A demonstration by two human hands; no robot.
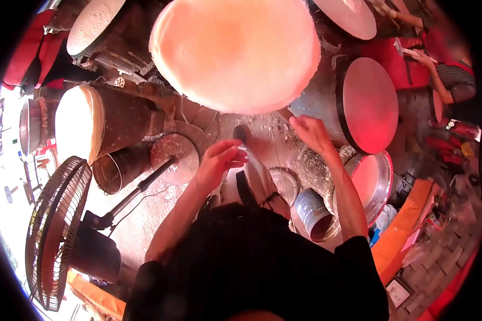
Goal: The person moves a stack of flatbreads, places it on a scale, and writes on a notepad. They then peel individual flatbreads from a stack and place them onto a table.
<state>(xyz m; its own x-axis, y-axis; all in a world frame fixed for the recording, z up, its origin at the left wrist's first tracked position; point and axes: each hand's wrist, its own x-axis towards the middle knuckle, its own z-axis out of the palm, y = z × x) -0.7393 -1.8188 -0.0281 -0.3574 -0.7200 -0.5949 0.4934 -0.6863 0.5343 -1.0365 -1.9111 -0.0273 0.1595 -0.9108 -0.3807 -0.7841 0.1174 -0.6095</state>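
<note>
A large round griddle surface covered by a thin, pale sheet of batter or flatbread [233, 53] fills the top middle, its edge ragged. My right hand [311, 132] is just below its lower right edge, fingers closed on a flat, dark scraper-like tool [285, 113], mostly hidden by the hand and the sheet. Lower left of it, in front of my apron, my left hand [225, 158] hovers with loosely bent fingers and nothing visible in them. A thick pale stack of thin round sheets [79, 124] rests on a drum to the left.
More round griddles stand around: a bare one [370, 104] at right, a floury one [93, 25] upper left. A standing fan [58, 235] is at lower left. A metal bucket [313, 211] and a red-rimmed basin [374, 184] sit low right. A co-worker's hand [424, 58] holds a tool.
</note>
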